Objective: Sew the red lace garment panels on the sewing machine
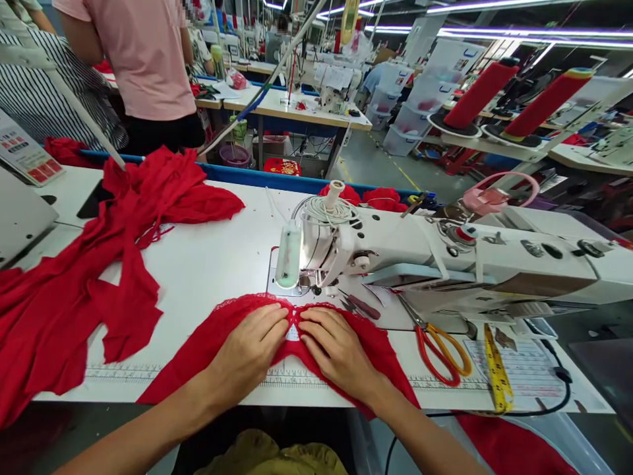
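Note:
A red garment piece with a lace-trimmed edge (198,349) is spread on the white table in front of the sewing machine (395,244). My left hand (247,346) rests on its left half, fingers stretched out and lying flat. On the other half lies my right hand (336,349), its fingers likewise extended and pressing the cloth. Between my fingertips the two sides come close together at a narrow crossed join, with a small pale gap below it. The machine's needle area, lit by a lamp, sits just beyond my hands. Cloth under my palms is hidden.
More red cloth (128,251) is heaped at the left. Scissors (440,349), a dark-handled tool (363,306) and a yellow measuring tape (497,369) lie right of my hands. Red thread cones (482,95) stand at the upper right. A person in pink (143,59) stands beyond the table.

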A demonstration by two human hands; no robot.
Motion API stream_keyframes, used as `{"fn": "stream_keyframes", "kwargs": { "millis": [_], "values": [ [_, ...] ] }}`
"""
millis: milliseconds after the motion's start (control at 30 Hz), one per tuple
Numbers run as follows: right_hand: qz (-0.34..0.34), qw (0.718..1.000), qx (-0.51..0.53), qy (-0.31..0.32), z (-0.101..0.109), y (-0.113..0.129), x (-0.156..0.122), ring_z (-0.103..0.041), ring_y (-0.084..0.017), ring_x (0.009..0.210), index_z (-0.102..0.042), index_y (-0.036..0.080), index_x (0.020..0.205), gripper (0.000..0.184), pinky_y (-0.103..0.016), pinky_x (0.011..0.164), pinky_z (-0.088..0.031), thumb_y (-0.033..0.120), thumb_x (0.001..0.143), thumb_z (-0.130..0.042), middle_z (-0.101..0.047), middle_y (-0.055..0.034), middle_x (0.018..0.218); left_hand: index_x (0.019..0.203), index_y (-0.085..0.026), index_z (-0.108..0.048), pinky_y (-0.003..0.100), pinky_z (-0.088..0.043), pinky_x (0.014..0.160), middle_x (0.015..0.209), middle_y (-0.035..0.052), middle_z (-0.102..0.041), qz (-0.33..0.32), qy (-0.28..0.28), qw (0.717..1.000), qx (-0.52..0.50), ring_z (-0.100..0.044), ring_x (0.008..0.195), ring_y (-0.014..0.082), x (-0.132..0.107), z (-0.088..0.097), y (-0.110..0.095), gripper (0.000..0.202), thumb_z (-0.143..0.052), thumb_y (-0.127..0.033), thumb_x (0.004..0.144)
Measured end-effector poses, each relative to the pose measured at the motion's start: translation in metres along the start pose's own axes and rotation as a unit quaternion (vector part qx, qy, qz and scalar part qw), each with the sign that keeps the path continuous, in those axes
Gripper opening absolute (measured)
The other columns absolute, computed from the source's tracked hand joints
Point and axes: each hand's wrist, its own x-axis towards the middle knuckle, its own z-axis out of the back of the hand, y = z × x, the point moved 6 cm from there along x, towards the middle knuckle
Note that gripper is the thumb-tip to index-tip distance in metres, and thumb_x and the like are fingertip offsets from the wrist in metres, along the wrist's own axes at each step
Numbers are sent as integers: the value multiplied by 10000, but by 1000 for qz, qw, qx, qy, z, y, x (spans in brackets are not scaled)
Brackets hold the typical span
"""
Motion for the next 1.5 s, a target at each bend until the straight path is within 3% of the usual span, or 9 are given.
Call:
{"fn": "stream_keyframes", "kwargs": {
  "millis": [100, 233, 500, 767, 900, 1000, 1167, 1367, 1500],
  "values": [
    [21, 1000, -7, 4, -4, 8, 10, -650, -231, 1030, -678, 181, 1075, 251, -409, 921, -537, 119, 978, -455, -715, -110, 1093, 1195, -105, -621, 398, -578, 994, 1190, 155, -695, -4, 0, 1000, 0, -669, 1126, 237, 8, -10, -10, 379, -347, -14, 951],
    [25, 999, -30, 18, -11, 3, 15, -672, -234, 975, -705, 197, 993, 232, -399, 867, -535, 159, 984, -476, -738, -102, 1027, 1207, -121, -627, 496, -511, 1070, 1258, 157, -676, 12, -2, 1000, 28, -628, 1212, 273, 1, -21, -3, 356, -360, -66, 977],
    [20, 999, -39, 24, -14, -4, 12, -676, -232, 989, -721, 206, 1013, 223, -399, 859, -526, 179, 981, -503, -749, -76, 1068, 1380, -163, -547, 528, -369, 1162, 1349, 129, -636, 18, 32, 999, 27, -582, 1271, 276, -11, -22, 9, 381, -431, -209, 1019],
    [25, 999, -23, 33, 2, 2, 8, -653, -207, 1070, -689, 189, 1134, 261, -369, 947, -520, 163, 992, -472, -727, -67, 1155, 1413, -188, -532, 511, -350, 1155, 1328, 120, -649, -17, -7, 998, 60, -588, 1249, 275, -9, -21, 8, 405, -406, -312, 1049],
    [-116, 986, -104, -53, 35, -32, -3, -658, -203, 1016, -698, 223, 1134, 302, -361, 919, -520, 141, 981, -452, -736, -59, 1102, 1364, -170, -576, 495, -339, 1151, 1310, 126, -656, -40, -16, 995, 95, -577, 1255, 282, -7, -20, 5, 387, -389, -308, 1054],
    [-224, 955, -194, -18, 47, -71, -7, -655, -237, 1027, -715, 215, 1117, 253, -375, 924, -513, 187, 959, -520, -741, -71, 1095, 1347, -141, -588, 508, -367, 1123, 1304, 147, -653, -44, -8, 992, 116, -581, 1245, 300, -6, -20, 2, 383, -392, -282, 1050],
    [-256, 942, -216, 28, 50, -102, -4, -669, -254, 926, -722, 196, 1106, 257, -369, 834, -516, 177, 925, -540, -749, -94, 993, 1311, -135, -612, 543, -436, 1068, 1295, 152, -653, -34, 18, 991, 125, -594, 1222, 311, -5, -17, -2, 364, -387, -249, 1048],
    [-172, 949, -261, 41, 51, -49, -11, -637, -191, 770, -613, 135, 1299, 419, -270, 649, -506, 93, 930, -419, -649, -137, 1045, 1321, -143, -600, 555, -464, 1060, 1292, 150, -653, -9, 21, 995, 99, -600, 1217, 303, -4, -13, -2, 360, -406, -268, 1045],
    [-56, 970, -211, 105, 18, 7, -15, -624, -134, 715, -487, 112, 1430, 543, -207, 558, -482, 8, 906, -388, -618, -106, 1042, 1346, -159, -581, 567, -451, 1069, 1318, 129, -645, 4, 21, 996, 84, -585, 1237, 302, -5, -15, -1, 364, -400, -259, 1046]
  ]
}}
